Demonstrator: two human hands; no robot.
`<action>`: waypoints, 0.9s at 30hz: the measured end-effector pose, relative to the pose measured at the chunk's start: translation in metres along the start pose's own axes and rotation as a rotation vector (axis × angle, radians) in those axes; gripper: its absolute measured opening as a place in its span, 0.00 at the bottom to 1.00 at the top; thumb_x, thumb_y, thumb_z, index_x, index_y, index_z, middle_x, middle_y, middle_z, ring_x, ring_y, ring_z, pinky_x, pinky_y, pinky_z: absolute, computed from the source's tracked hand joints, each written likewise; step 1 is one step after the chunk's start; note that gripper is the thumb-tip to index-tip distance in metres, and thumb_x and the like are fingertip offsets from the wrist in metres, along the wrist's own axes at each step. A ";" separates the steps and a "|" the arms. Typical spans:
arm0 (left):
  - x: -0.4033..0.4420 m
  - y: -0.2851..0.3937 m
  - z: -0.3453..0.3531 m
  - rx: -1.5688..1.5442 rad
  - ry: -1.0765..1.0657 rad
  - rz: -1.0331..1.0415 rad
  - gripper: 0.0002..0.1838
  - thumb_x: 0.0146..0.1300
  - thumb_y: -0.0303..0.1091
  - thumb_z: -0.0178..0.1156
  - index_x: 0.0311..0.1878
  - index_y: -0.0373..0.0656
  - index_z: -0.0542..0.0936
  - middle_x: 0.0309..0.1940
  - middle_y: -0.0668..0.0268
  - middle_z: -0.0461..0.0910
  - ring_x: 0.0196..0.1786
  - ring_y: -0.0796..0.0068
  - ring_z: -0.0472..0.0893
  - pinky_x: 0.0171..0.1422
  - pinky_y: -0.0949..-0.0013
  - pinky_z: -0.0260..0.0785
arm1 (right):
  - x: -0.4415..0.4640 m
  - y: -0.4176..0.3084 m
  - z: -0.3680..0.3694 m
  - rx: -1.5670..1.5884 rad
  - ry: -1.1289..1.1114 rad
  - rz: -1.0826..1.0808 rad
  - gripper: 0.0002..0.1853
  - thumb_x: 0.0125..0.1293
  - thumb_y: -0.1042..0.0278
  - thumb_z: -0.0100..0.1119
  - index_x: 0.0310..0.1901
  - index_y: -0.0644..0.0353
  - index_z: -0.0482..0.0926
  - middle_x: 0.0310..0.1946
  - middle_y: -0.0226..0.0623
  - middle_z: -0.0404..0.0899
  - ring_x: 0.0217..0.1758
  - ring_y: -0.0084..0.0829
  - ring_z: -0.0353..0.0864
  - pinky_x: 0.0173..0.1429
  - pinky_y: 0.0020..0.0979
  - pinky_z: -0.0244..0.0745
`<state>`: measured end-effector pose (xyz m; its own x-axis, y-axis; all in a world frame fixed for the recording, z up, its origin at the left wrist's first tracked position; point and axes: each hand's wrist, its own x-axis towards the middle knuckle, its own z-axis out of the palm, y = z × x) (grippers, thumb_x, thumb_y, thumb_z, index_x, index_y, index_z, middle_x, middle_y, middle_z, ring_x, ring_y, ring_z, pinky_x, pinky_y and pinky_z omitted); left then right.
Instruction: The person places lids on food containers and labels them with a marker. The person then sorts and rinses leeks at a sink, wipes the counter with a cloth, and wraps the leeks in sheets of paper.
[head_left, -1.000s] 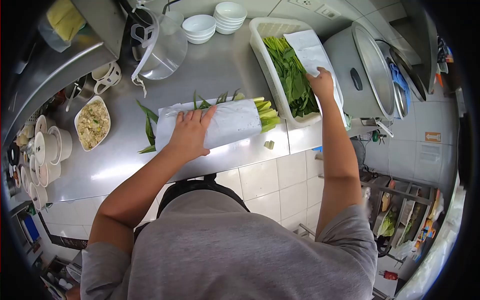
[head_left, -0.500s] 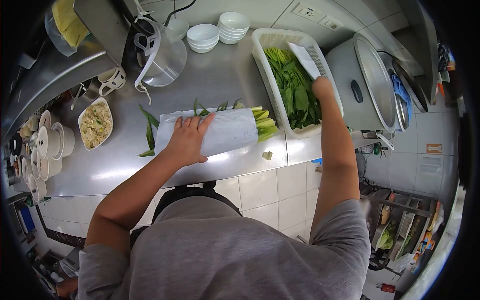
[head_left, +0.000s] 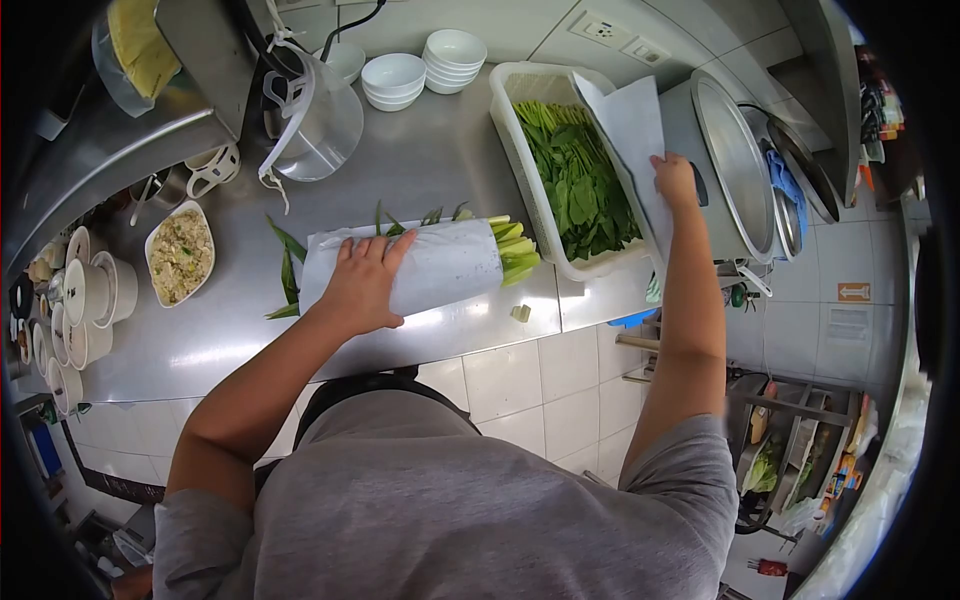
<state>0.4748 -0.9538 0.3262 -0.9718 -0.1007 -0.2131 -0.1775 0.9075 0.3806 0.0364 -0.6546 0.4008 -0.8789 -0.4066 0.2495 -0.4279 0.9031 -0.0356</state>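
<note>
My left hand [head_left: 365, 285] lies with fingers spread across a bundle of vegetables wrapped in white paper [head_left: 445, 265] on the counter. Pale green stalks [head_left: 513, 250] stick out of its right end, and dark green leaves [head_left: 288, 265] show at the left. At the right, my right hand [head_left: 677, 182] pinches the edge of a white sheet of paper [head_left: 632, 125]. That sheet stands up along the right side of a white plastic basket [head_left: 515, 135], hiding part of its rim. Inside the basket lie leafy greens [head_left: 580, 190] with the stems toward the back.
On the steel counter [head_left: 430, 160], a small cut piece [head_left: 521, 313] lies near the front edge. Stacked white bowls [head_left: 455, 58], a clear face shield [head_left: 325, 125], a dish of fried rice [head_left: 180, 253] and lidded tubs [head_left: 90, 295] stand around. A large metal pot [head_left: 735, 150] is beyond the basket.
My right hand has moved up and to the right, drawing the paper sheet up from the greens to the basket's right side. The left hand stays on the bundle.
</note>
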 end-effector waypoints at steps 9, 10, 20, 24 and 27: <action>0.000 0.000 -0.001 -0.014 0.005 0.002 0.64 0.32 0.43 0.78 0.74 0.49 0.50 0.59 0.52 0.67 0.64 0.53 0.67 0.74 0.47 0.48 | -0.044 -0.115 -0.138 -0.183 0.403 -0.068 0.12 0.66 0.59 0.50 0.40 0.54 0.81 0.29 0.47 0.82 0.36 0.49 0.82 0.39 0.48 0.76; 0.000 0.001 -0.001 -0.013 0.000 -0.005 0.64 0.32 0.43 0.78 0.74 0.49 0.50 0.59 0.52 0.67 0.64 0.53 0.67 0.74 0.47 0.48 | -0.067 -0.148 -0.147 -0.165 0.286 -0.124 0.12 0.64 0.63 0.50 0.44 0.55 0.79 0.29 0.49 0.82 0.35 0.49 0.82 0.39 0.48 0.76; 0.007 -0.029 0.028 -0.733 0.052 0.164 0.31 0.55 0.50 0.61 0.60 0.46 0.72 0.59 0.58 0.73 0.64 0.59 0.70 0.69 0.58 0.58 | -0.255 -0.312 -0.051 0.694 -0.448 -0.572 0.26 0.56 0.69 0.59 0.59 0.62 0.73 0.26 0.54 0.79 0.28 0.51 0.79 0.37 0.44 0.74; 0.016 -0.028 0.036 -0.228 0.324 0.350 0.28 0.63 0.47 0.51 0.65 0.48 0.68 0.64 0.61 0.69 0.65 0.61 0.69 0.70 0.60 0.58 | -0.258 -0.302 -0.022 0.382 -0.069 -0.580 0.26 0.59 0.58 0.63 0.59 0.52 0.75 0.59 0.44 0.70 0.62 0.47 0.66 0.65 0.55 0.55; 0.019 -0.036 0.044 -0.254 0.294 0.328 0.31 0.64 0.48 0.52 0.68 0.47 0.64 0.66 0.61 0.66 0.67 0.60 0.67 0.70 0.60 0.57 | -0.282 -0.311 0.009 0.316 -0.024 -0.472 0.26 0.62 0.55 0.59 0.62 0.51 0.72 0.64 0.44 0.66 0.68 0.49 0.60 0.70 0.61 0.44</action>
<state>0.4694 -0.9709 0.2686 -0.9789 0.0293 0.2022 0.1474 0.7867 0.5995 0.4157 -0.8216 0.3327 -0.5798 -0.7627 0.2866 -0.8147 0.5388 -0.2142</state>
